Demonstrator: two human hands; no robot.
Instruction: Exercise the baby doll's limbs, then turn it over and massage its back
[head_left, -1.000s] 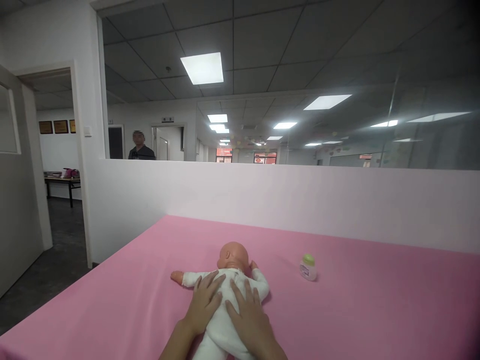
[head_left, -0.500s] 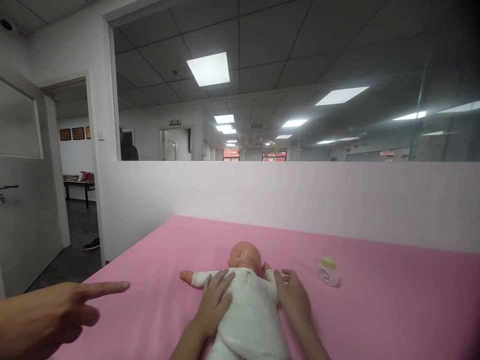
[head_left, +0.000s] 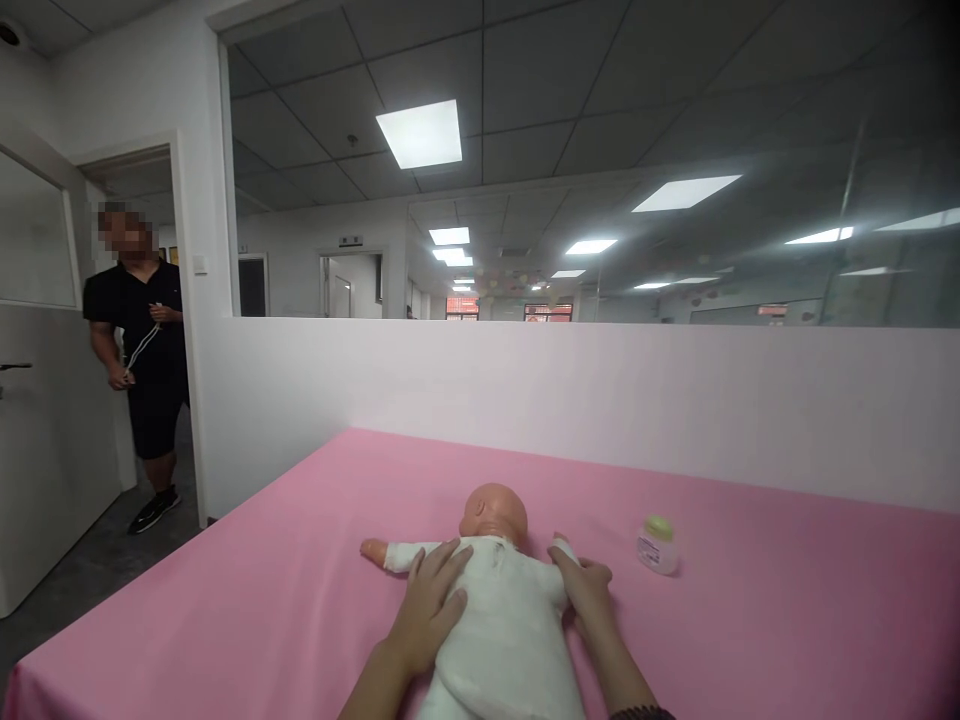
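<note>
Resting on the left of the doll's (head_left: 506, 630) upper back: one left hand (head_left: 433, 605), fingers spread and laid flat, thumb apart, not closed on anything. One right hand (head_left: 591, 598), fingers partly curled at the doll's right sleeve; whether they close round it cannot be told. Doll: white-suited, chest down on the desk (head_left: 285, 570), head at the far end, legs cut off by the bottom of view. Desk: pink-covered, broad to both sides of the doll; left edge well apart from it, slanting from near corner to far. One jar (head_left: 658, 550), green-lidded, standing beyond the right hand. Wall (head_left: 540, 385), white, along the far edge. Person (head_left: 154, 320), in black, at the doorway.
</note>
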